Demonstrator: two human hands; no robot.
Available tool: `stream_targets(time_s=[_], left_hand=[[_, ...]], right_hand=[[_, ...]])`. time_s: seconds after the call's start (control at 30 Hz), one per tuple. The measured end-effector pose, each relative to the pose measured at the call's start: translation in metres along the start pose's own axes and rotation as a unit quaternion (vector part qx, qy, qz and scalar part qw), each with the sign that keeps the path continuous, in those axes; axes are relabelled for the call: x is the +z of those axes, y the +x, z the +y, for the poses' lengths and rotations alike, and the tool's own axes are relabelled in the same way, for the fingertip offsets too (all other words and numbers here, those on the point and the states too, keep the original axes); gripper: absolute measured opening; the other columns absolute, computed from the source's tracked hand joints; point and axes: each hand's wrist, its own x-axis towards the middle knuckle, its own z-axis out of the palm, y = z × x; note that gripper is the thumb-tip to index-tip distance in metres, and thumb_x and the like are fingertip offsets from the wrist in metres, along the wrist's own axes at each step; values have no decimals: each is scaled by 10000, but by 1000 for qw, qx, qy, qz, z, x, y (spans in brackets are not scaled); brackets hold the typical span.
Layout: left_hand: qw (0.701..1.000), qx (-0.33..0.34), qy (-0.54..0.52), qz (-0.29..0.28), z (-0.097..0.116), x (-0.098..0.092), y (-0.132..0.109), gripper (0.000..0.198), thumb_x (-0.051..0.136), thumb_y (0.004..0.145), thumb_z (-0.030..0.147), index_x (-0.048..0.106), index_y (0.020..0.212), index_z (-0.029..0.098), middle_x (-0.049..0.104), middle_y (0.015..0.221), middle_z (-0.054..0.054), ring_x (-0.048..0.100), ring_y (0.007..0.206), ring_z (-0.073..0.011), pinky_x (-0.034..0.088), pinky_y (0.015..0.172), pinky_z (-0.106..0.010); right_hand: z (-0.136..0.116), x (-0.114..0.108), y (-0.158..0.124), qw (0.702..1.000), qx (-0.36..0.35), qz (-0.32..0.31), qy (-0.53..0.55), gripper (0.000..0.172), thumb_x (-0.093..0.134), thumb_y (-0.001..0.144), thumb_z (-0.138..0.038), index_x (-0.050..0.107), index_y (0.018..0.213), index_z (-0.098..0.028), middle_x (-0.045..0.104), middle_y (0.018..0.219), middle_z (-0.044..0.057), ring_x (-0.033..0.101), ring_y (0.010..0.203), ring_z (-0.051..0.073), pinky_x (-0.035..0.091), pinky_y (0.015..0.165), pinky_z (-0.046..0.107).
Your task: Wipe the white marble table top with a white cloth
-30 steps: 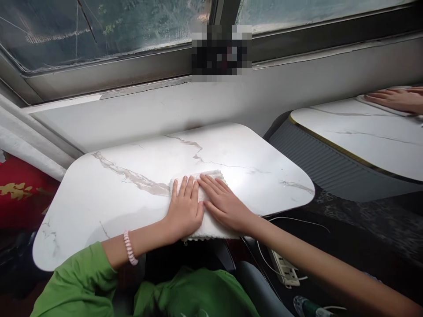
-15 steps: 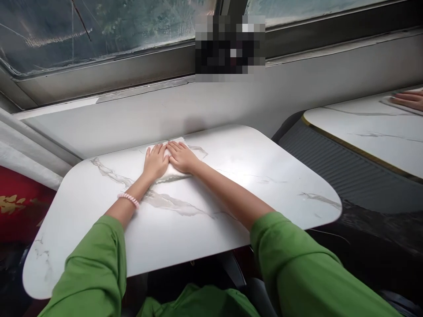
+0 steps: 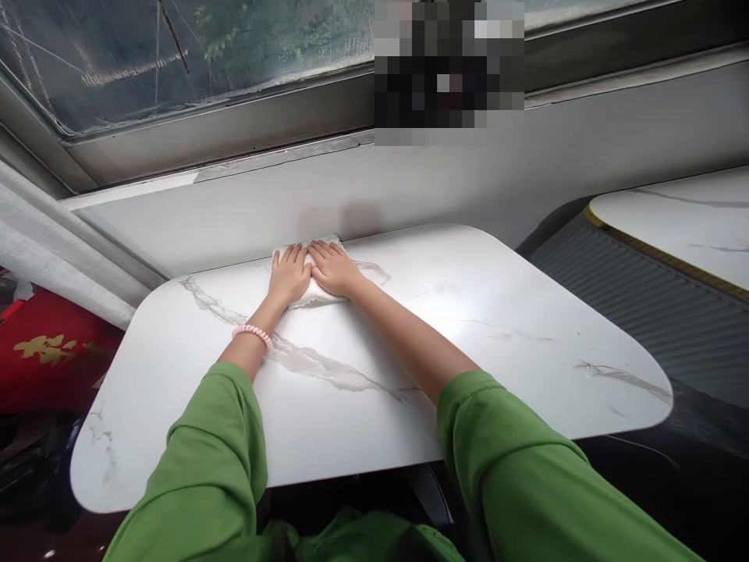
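Observation:
A folded white cloth (image 3: 317, 297) lies on the white marble-patterned table (image 3: 351, 437), at its far edge by the wall. My left hand (image 3: 289, 277) presses flat on the cloth's left half, fingers stretched forward. Beside it my right hand (image 3: 333, 269) lies flat on the right half, and the two thumbs meet or nearly meet. Neither hand is wrapped around the cloth. A pink coiled band (image 3: 253, 336) circles my left wrist.
Behind the table rises a pale wall (image 3: 246, 222) below a window (image 3: 251, 55). A white curtain (image 3: 64, 242) and a red item with gold marks (image 3: 52, 351) are at left. A second marble-patterned table (image 3: 690, 218) stands at right beyond a dark ribbed surface (image 3: 632, 289).
Both hands and the cloth have slid a little farther toward the wall, up to the table's far edge. The view has turned left, and another person's hand at the right is out of sight.

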Motion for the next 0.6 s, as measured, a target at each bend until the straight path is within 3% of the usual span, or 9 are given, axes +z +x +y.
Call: stream_targets(time_s=[0.23, 0.6], left_hand=[[1000, 1, 0, -17, 17, -10, -41, 494, 249, 967, 259, 380, 1430, 151, 350, 1525, -69, 255, 1428, -193, 108, 1189, -448], [998, 51, -8, -35, 58, -38, -176, 495, 246, 982, 265, 347, 1450, 141, 317, 1540, -77, 219, 1441, -202, 100, 1200, -470]], right_hand=[[-20, -10, -39, 1000, 8, -25, 0, 572, 268, 939, -259, 352, 1446, -10, 338, 1524, 159, 278, 1418, 247, 188, 1163, 421], [-88, -30, -168, 1000, -10, 0, -8, 573, 261, 938, -276, 385, 1435, -17, 351, 1505, 177, 274, 1419, 275, 240, 1158, 492]])
